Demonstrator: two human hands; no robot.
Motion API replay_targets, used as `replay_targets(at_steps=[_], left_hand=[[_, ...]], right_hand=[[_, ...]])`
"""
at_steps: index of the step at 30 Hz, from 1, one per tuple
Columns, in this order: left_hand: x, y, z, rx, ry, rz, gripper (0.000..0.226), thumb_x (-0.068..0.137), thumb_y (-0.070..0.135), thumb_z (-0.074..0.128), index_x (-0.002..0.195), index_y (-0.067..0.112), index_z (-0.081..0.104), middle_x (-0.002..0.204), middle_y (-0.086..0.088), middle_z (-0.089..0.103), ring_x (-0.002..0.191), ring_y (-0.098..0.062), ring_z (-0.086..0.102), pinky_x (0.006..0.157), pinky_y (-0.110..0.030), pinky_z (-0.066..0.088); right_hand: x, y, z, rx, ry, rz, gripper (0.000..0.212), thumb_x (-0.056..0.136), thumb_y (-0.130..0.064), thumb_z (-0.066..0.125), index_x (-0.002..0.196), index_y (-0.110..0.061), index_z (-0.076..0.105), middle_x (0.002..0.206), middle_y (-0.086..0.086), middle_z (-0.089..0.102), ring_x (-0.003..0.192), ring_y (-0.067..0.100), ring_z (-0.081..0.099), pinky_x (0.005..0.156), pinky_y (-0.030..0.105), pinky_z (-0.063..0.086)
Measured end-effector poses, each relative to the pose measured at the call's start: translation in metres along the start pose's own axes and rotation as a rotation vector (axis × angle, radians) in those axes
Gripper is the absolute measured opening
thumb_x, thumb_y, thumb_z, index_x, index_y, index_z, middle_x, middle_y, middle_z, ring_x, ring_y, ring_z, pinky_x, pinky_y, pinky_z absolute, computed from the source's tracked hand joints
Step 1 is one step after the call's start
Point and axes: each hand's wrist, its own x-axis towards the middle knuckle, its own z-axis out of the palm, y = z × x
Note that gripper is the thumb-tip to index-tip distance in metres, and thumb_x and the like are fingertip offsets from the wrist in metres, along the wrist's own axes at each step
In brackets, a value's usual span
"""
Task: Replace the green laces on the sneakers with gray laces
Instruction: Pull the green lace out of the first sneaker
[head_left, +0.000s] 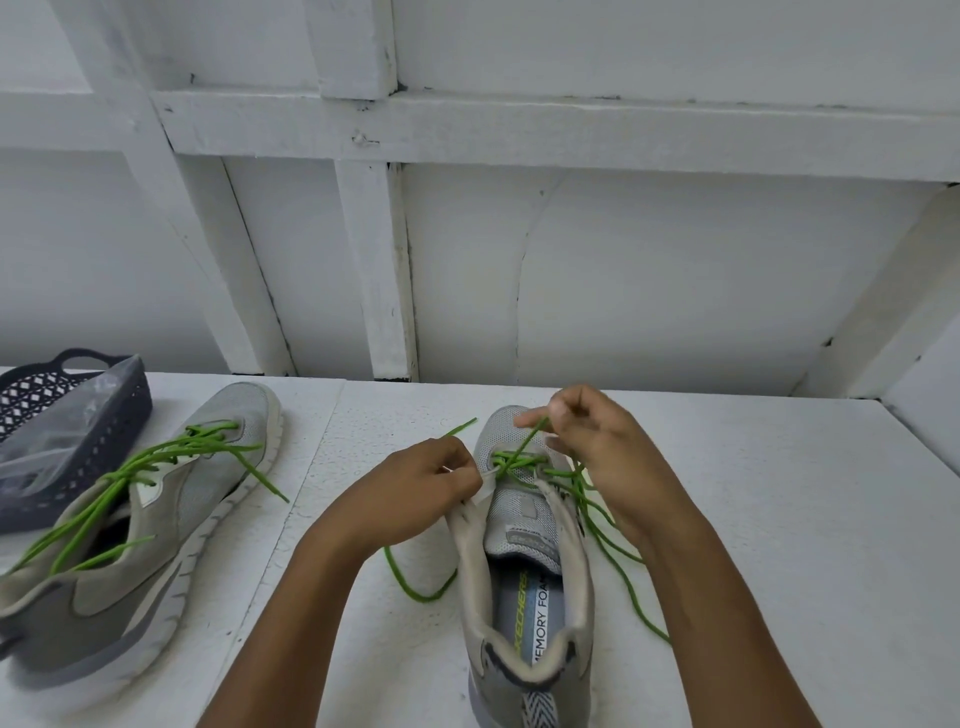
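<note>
basket (72, 447) far left | sneaker (171, 514) beside it | second sneaker (524, 571) right, on table (779, 519)

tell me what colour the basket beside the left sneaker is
Dark navy-grey basket with a lattice pattern; head view.

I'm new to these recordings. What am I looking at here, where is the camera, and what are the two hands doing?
There is no machine: a person works with bare hands, and the single picture comes from a camera worn on their head, looking down at a white table. The near sneaker stands heel toward the person. The left hand pinches its eyelet edge, while the right hand pinches a strand of its green lace, threaded only near the toe. To the left lies the second sneaker, green-laced too, beside a dark basket holding a clear packet. No gray laces show plainly.
</note>
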Motion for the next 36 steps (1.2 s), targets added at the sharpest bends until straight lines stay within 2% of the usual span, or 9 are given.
replay_targets(at_steps=[2, 5, 7, 10, 14, 23, 27, 30, 36], left_hand=[[0.000, -0.001, -0.001, -0.002, 0.006, -0.003, 0.028, 0.065, 0.044, 0.047, 0.084, 0.033, 0.065, 0.078, 0.018, 0.066, 0.076, -0.002, 0.057, 0.072, -0.026, 0.042], [0.000, -0.002, 0.000, -0.007, 0.012, -0.001, 0.020, 0.071, 0.043, 0.051, 0.081, 0.032, 0.064, 0.071, 0.021, 0.063, 0.070, -0.002, 0.055, 0.068, -0.026, 0.040], [0.000, -0.001, -0.001, -0.018, 0.011, 0.000, 0.019, 0.071, 0.043, 0.052, 0.080, 0.031, 0.064, 0.069, 0.022, 0.062, 0.068, -0.002, 0.054, 0.068, -0.026, 0.041], [-0.001, 0.000, -0.001, 0.000, 0.006, 0.010, 0.028, 0.066, 0.045, 0.046, 0.082, 0.031, 0.064, 0.074, 0.019, 0.063, 0.071, -0.002, 0.055, 0.070, -0.026, 0.041], [-0.002, 0.001, 0.000, 0.027, 0.006, 0.024, 0.019, 0.075, 0.041, 0.050, 0.083, 0.031, 0.064, 0.078, 0.016, 0.063, 0.073, -0.003, 0.054, 0.069, -0.026, 0.041], [-0.003, 0.000, -0.001, 0.009, 0.059, 0.050, 0.013, 0.088, 0.022, 0.056, 0.084, 0.028, 0.066, 0.077, 0.016, 0.069, 0.064, 0.005, 0.057, 0.067, -0.023, 0.043], [-0.003, 0.001, 0.000, 0.015, 0.088, 0.059, 0.012, 0.087, 0.022, 0.057, 0.085, 0.027, 0.068, 0.082, 0.013, 0.070, 0.067, 0.005, 0.059, 0.067, -0.021, 0.045], [-0.003, 0.001, 0.000, 0.017, 0.096, 0.069, 0.011, 0.088, 0.022, 0.058, 0.087, 0.026, 0.068, 0.083, 0.013, 0.070, 0.067, 0.006, 0.059, 0.065, -0.020, 0.043], [-0.003, 0.003, 0.002, 0.028, 0.093, 0.076, 0.012, 0.089, 0.020, 0.057, 0.089, 0.025, 0.068, 0.085, 0.012, 0.069, 0.069, 0.003, 0.059, 0.064, -0.018, 0.042]], right_hand=[[-0.002, -0.007, 0.000, 0.278, 0.009, 0.044, 0.022, 0.105, -0.017, 0.042, 0.086, -0.011, 0.049, 0.070, 0.003, 0.070, 0.073, 0.023, 0.070, 0.073, 0.028, 0.057], [0.001, -0.002, -0.001, 0.242, 0.141, 0.094, 0.024, 0.103, -0.020, 0.049, 0.080, -0.015, 0.050, 0.050, -0.007, 0.037, 0.044, 0.012, 0.034, 0.045, 0.025, 0.035], [0.004, 0.005, -0.005, -0.016, 0.159, 0.086, 0.025, 0.099, -0.028, 0.058, 0.076, -0.018, 0.054, 0.048, -0.010, 0.036, 0.042, 0.008, 0.028, 0.048, 0.024, 0.026], [0.003, 0.009, -0.007, -0.398, 0.021, 0.062, 0.017, 0.088, -0.033, 0.069, 0.075, -0.023, 0.067, 0.063, -0.012, 0.063, 0.059, 0.003, 0.055, 0.057, 0.025, 0.038], [0.000, 0.010, -0.003, -0.564, -0.101, 0.127, 0.010, 0.078, -0.027, 0.075, 0.070, -0.021, 0.075, 0.067, -0.005, 0.067, 0.062, 0.009, 0.057, 0.057, 0.023, 0.041], [-0.003, -0.008, -0.004, 0.106, 0.013, 0.022, 0.017, 0.100, -0.017, 0.055, 0.087, -0.007, 0.060, 0.087, 0.004, 0.075, 0.087, 0.020, 0.071, 0.086, 0.032, 0.053], [-0.005, -0.014, -0.002, 0.288, 0.023, 0.093, 0.025, 0.102, -0.017, 0.050, 0.078, -0.012, 0.049, 0.056, 0.002, 0.046, 0.047, 0.016, 0.047, 0.056, 0.032, 0.049], [-0.002, -0.006, -0.005, 0.063, 0.062, 0.106, 0.026, 0.096, -0.025, 0.062, 0.076, -0.013, 0.052, 0.050, -0.007, 0.037, 0.041, 0.006, 0.029, 0.046, 0.021, 0.028], [-0.002, 0.008, -0.003, -0.592, -0.090, 0.107, 0.017, 0.077, -0.035, 0.077, 0.071, -0.019, 0.073, 0.076, 0.000, 0.072, 0.074, 0.015, 0.065, 0.066, 0.027, 0.048]])
